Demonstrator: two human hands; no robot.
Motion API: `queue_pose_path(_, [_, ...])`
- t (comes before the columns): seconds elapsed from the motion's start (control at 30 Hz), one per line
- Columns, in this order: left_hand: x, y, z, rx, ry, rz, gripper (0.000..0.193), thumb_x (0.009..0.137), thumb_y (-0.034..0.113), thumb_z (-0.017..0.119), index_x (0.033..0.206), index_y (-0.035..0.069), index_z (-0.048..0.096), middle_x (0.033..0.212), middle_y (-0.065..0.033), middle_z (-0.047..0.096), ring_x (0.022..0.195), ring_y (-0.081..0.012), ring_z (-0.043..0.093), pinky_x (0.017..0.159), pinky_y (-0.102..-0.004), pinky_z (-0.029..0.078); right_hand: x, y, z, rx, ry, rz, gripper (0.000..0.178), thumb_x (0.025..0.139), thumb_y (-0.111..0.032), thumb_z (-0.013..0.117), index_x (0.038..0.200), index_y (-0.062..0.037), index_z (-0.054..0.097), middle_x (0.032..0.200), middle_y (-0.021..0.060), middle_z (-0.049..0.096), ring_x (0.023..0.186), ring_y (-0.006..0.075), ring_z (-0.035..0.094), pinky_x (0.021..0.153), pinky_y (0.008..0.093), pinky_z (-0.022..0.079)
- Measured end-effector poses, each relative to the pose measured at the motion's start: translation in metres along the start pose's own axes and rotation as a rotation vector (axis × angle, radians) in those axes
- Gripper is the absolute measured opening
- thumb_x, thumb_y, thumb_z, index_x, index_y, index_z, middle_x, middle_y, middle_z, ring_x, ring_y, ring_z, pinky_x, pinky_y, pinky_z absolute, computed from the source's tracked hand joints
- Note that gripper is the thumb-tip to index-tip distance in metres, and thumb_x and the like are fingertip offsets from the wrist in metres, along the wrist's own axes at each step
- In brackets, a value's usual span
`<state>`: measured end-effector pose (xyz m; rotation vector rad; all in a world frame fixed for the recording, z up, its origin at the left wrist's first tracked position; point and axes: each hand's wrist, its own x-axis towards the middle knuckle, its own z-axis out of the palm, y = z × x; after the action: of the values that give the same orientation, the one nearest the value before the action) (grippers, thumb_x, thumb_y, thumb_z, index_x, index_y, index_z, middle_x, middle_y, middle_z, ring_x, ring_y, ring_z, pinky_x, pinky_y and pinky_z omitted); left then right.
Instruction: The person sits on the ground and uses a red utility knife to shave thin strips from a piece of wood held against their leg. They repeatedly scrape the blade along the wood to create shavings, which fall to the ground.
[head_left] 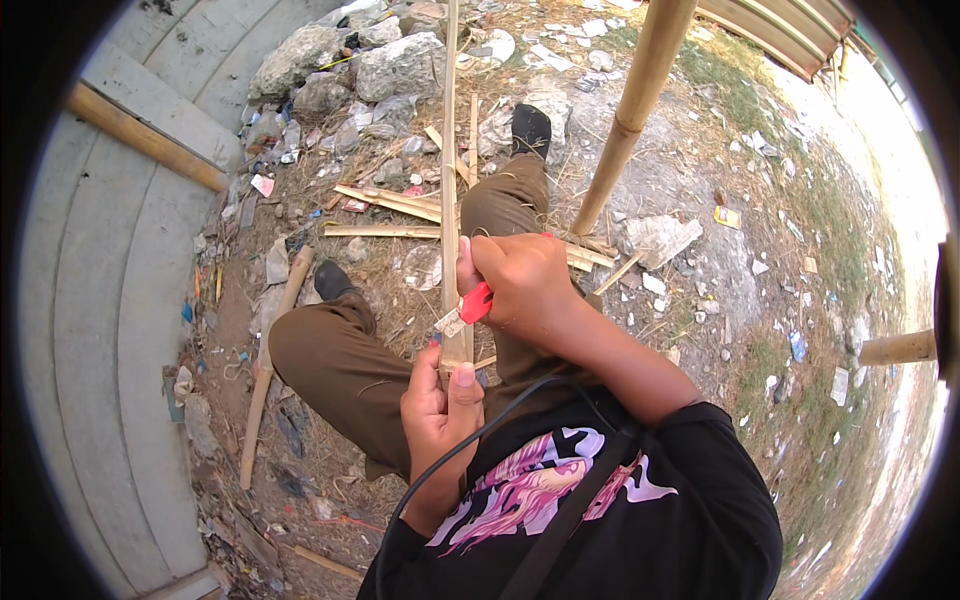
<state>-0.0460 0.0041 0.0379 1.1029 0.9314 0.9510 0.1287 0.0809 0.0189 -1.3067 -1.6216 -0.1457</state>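
Note:
A long, pale bamboo strip (450, 150) runs away from me, up past the far edge of the view. Its near end is pinched in my left hand (436, 418), thumb on top and fingers wrapped beneath. Closed around a red-handled cutter knife (477, 303), my right hand (525, 275) lies across the strip just beyond the left one. The blade end sits over the strip and looks smeared with something pale; whether its edge bites into the bamboo cannot be made out. My right thumb is beside the strip.
Several split bamboo pieces (385, 231) lie beyond my knees. A thick bamboo post (630, 120) rises at the far right, and a bamboo pole (270, 370) lies by my left leg. Rocks (400, 68), scattered litter and a grey wall (100, 350) surround me. A black cable (430, 470) crosses my left forearm.

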Motion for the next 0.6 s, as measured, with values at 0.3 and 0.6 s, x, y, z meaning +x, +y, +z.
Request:
queue_pose_path(0.3, [-0.002,-0.004,0.001,0.02,-0.021,-0.024,0.024,0.11,0.024,0.057,0.117,0.001,0.052,0.068,0.0043,0.048,0.053,-0.0009,0.04,0.047,-0.02,0.032,0.055,0.022,-0.002,-0.137,0.172,0.128,0.031,0.092,-0.024,0.069,0.067,-0.0077,0.06,0.053,0.0128,0.059,0.046,0.0352,0.06,0.047,0.0452,0.047])
queue_pose_path(0.6, [-0.009,-0.042,-0.002,0.147,-0.268,-0.118,0.02,0.11,0.019,0.057,0.115,0.0,0.053,0.071,0.0035,0.051,0.055,-0.0009,0.042,0.048,-0.0214,0.034,0.142,0.13,-0.073,-0.142,0.352,0.786,0.045,0.093,-0.036,0.059,0.072,0.003,0.065,0.059,0.0159,0.059,0.059,0.0256,0.061,0.065,0.0427,0.051])
